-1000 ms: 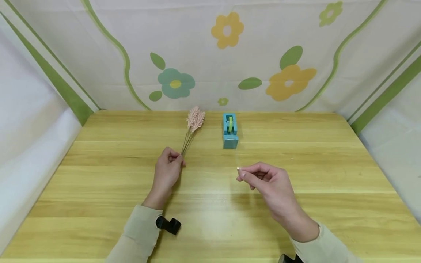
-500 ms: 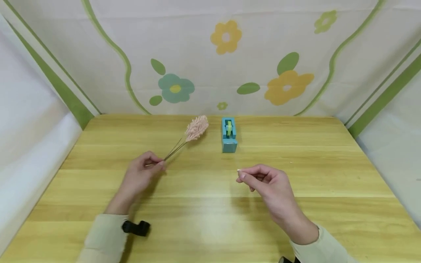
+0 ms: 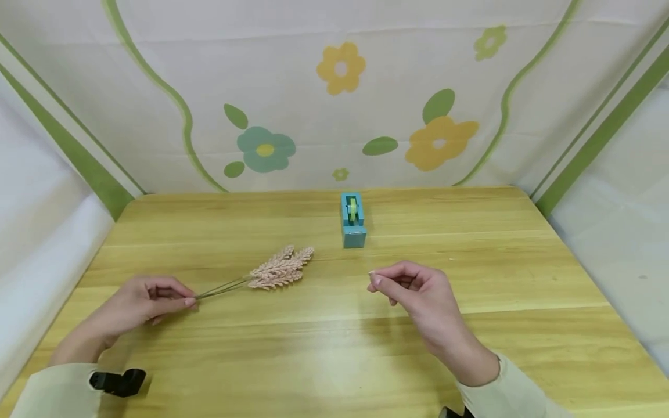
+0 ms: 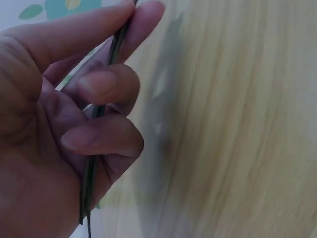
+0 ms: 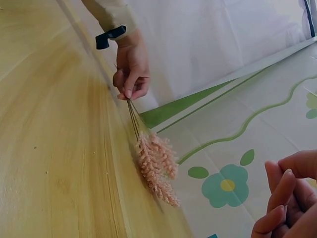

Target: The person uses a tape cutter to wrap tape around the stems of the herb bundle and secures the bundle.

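My left hand pinches the thin dark stems of a small bunch of pink artificial flowers between thumb and fingers. In the left wrist view the stems run down across the palm behind two curled fingers. The flower heads point right, low over the wooden table, and the right wrist view shows their fluffy spikes hanging from the stems. To the right, my right hand is raised with thumb and index fingertip together. A tiny pale bit of clear tape shows at the tips; most of it is hard to see.
A blue tape dispenser with a yellow-green roll core stands at the back middle of the wooden table. Behind the table hangs a white cloth printed with flowers and leaves. White cloth also borders both sides.
My left hand has moved left and nearer with the flowers, which have swung from pointing away to pointing right. The right hand has kept its pinching pose, and the head view has shifted slightly.
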{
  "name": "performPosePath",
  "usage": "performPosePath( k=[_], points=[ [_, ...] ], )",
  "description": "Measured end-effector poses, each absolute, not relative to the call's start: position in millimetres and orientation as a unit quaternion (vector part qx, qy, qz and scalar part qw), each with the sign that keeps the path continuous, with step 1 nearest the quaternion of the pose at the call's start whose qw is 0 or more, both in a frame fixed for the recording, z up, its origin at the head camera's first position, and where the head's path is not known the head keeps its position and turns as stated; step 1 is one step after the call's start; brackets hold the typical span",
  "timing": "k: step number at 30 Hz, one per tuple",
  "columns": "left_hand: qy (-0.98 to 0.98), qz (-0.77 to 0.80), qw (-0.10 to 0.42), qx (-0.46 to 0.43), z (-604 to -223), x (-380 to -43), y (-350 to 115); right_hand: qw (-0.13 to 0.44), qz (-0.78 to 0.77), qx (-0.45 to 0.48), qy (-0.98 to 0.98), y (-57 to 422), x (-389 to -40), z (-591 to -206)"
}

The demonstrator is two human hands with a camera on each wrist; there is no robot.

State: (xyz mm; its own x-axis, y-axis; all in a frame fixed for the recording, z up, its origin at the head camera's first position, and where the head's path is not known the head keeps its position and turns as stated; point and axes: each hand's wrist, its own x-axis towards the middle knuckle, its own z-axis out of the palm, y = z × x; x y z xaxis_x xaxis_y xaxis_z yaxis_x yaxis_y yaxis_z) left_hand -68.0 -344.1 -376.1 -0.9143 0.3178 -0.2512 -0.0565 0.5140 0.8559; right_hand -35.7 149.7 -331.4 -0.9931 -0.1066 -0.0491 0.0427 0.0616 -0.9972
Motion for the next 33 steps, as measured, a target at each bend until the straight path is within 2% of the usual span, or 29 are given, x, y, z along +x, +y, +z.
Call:
performPosePath(
  k=[4, 14, 24, 33],
  points=[
    [0.849, 0.476, 0.211, 0.088, -378, -72, -336, 0.055, -0.685, -0.022, 0.726, 149, -36, -332],
    [0.858, 0.459, 0.207, 0.102, -369, -78, -294, 0.051, -0.685, -0.019, 0.726, 146, -34, -332],
    [0.833, 0.463, 0.222, 0.205, -376, -82, -203, 0.050, -0.698, -0.032, 0.713, 138, -35, -324],
    [0.826, 0.495, 0.201, 0.179, -370, -95, -117, 0.043, -0.692, -0.029, 0.720, 138, -32, -326]
  ],
)
